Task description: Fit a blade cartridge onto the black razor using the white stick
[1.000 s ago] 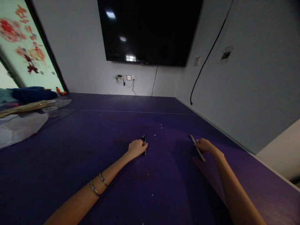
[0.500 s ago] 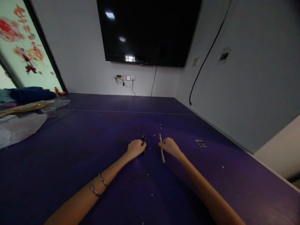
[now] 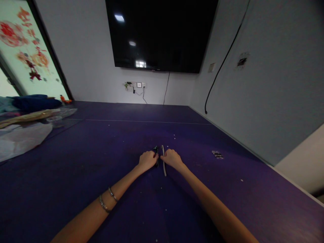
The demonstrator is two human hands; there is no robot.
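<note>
My left hand (image 3: 147,160) is closed on a slim, glossy black object (image 3: 158,163), held upright by its near side. Much of this object is hidden behind my fingers, and its kind is unclear. Just to the right, my right hand (image 3: 172,158) pinches a narrow, pale grey, slightly curved strip-like thing (image 3: 164,169) by its middle. Seen edge-on, the pale thing does not show what it is. The two objects stand side by side with a small gap, above the dark purple surface (image 3: 106,189).
A small patterned flat packet (image 3: 217,154) lies to the right. White plastic bags (image 3: 27,138) and dark blue cloth (image 3: 35,102) are heaped at the left. A black cable (image 3: 222,60) hangs along the right wall; a television (image 3: 162,33) hangs ahead. Small white specks dot the surface.
My right hand has moved left with the pale strip-like thing, bringing it close to the black object. My left hand has stayed almost in place, still holding the black object.
</note>
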